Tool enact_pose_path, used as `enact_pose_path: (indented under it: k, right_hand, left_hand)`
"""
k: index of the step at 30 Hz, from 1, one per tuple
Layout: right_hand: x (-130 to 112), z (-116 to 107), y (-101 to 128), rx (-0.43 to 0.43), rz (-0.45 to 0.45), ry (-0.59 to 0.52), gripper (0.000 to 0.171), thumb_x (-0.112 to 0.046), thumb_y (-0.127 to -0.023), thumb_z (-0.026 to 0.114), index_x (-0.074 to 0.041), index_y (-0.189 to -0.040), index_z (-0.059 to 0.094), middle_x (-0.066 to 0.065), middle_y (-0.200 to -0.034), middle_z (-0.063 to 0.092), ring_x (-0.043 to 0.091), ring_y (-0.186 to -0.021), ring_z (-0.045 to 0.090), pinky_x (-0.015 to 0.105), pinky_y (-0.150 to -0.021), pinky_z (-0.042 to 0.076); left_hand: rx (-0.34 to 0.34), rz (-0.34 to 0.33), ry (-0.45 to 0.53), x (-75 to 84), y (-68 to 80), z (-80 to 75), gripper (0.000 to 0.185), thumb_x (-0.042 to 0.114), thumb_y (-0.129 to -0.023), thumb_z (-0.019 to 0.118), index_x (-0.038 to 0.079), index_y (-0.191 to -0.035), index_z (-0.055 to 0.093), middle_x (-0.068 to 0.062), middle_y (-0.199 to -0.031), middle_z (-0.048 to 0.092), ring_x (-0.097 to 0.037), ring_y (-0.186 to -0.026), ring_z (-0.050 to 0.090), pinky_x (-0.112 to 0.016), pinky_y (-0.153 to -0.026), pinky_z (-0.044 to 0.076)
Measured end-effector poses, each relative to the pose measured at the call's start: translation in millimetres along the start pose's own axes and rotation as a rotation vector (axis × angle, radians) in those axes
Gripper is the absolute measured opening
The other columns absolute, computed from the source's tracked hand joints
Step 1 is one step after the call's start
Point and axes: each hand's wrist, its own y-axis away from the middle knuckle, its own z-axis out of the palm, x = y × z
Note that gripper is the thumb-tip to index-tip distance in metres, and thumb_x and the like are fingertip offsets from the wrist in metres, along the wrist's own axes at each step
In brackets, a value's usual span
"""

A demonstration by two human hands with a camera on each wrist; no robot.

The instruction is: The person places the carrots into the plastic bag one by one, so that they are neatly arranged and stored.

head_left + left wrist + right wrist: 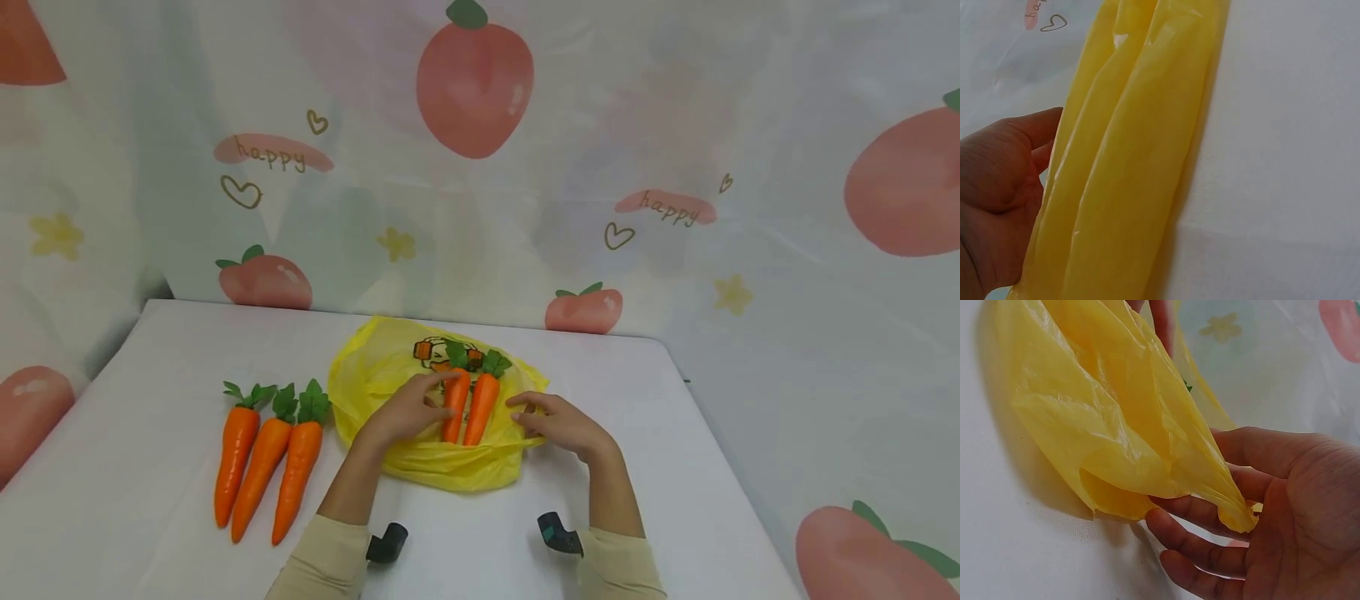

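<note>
A yellow plastic bag (352,392) lies on the table with its mouth toward me. Two orange carrots with green tops, a left carrot (456,404) and a right carrot (482,407), lie side by side in its opening. My left hand (408,410) is at the left carrot, index finger and thumb loosely spread over its side. In the left wrist view, the bag hides those fingertips. My right hand (558,425) is at the bag's right edge. In the right wrist view, the bag's gathered corner (1235,512) lies between the thumb and curled fingers of that hand.
To the left, three more carrots lie side by side on the white table: a left one (236,467), a middle one (262,471) and a right one (297,479). A patterned cloth (480,242) hangs behind the table. Black wrist cameras sit at both sleeves.
</note>
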Motion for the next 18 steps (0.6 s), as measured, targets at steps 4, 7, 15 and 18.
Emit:
enact_pose_path:
  k: [4, 7, 15, 18]
  right_hand:
    - [1, 0, 0, -0.004, -0.007, 0.002, 0.035, -0.03, -0.104, 0.063, -0.012, -0.133, 0.068, 0.008, -0.098, 0.06, 0.024, -0.089, 0.057, 0.037, -0.078, 0.048]
    - [1, 0, 0, -0.006, -0.008, 0.007, 0.035, -0.03, -0.104, 0.063, -0.011, -0.133, 0.068, 0.007, -0.098, 0.06, 0.024, -0.089, 0.057, 0.037, -0.079, 0.048]
    - [-1, -1, 0, -0.012, -0.01, 0.014, 0.036, -0.029, -0.104, 0.062, -0.01, -0.135, 0.067, 0.007, -0.097, 0.062, 0.024, -0.089, 0.057, 0.038, -0.081, 0.047]
    - [-2, -1, 0, -0.009, -0.006, 0.015, 0.036, -0.028, -0.104, 0.062, -0.01, -0.134, 0.067, 0.007, -0.096, 0.062, 0.024, -0.09, 0.057, 0.037, -0.081, 0.047]
  left_hand:
    - [-0.005, 0.007, 0.01, -0.8, 2.2, -4.6, 0.06, 0.002, -0.095, 0.073, 0.012, -0.151, 0.054, -0.015, -0.139, 0.056, -0.015, -0.056, 0.043, -0.027, -0.055, 0.041]
    - [-0.01, 0.007, 0.009, 2.0, 5.5, -7.1, 0.06, 0.003, -0.096, 0.072, 0.012, -0.152, 0.053, -0.016, -0.139, 0.055, -0.015, -0.057, 0.042, -0.028, -0.055, 0.041]
    - [0.042, -0.019, 0.039, 9.3, 13.9, -14.5, 0.056, 0.006, -0.097, 0.073, 0.016, -0.149, 0.056, -0.02, -0.146, 0.051, -0.022, -0.091, 0.063, -0.035, -0.07, 0.054]
    - [0.04, -0.008, 0.055, 11.0, 14.9, -15.6, 0.055, 0.005, -0.097, 0.072, 0.015, -0.149, 0.056, -0.019, -0.145, 0.053, -0.025, -0.095, 0.063, -0.037, -0.072, 0.055]
